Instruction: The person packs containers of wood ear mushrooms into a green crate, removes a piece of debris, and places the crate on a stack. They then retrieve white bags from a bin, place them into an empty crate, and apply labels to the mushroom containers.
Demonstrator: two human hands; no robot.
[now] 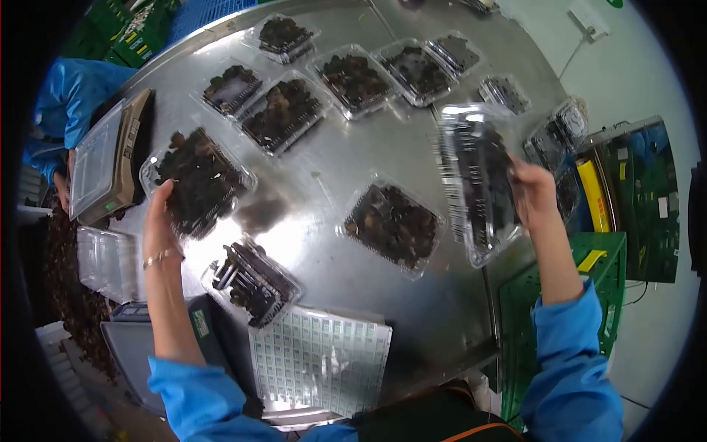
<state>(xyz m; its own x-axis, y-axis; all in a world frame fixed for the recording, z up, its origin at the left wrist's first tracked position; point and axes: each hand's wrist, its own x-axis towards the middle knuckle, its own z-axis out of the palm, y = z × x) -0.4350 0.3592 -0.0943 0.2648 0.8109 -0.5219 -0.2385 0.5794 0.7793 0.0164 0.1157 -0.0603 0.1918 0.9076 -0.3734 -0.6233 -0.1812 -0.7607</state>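
My left hand (pixel 158 214) is closed on the near left edge of an open clear tray (pixel 199 180) heaped with dark, leafy pieces. On the right, my right hand (pixel 534 193) grips the side of a clear plastic box (pixel 479 184) with dark contents, tilted on its side. Between my hands, a filled tray (pixel 394 225) lies on the metal table (pixel 324 272). Nearer to me, another clear box (pixel 254 283) with dark pieces sits below my left hand. Several more filled boxes (pixel 353 79) stand across the far part of the table.
A sheet of labels (pixel 320 361) lies at the near edge. A scale (pixel 140 353), stacked empty boxes (pixel 107 261) and a cardboard box (pixel 132 155) are at left, beside a co-worker's blue sleeve (pixel 77 96). Green crates (pixel 560 295) stand at right.
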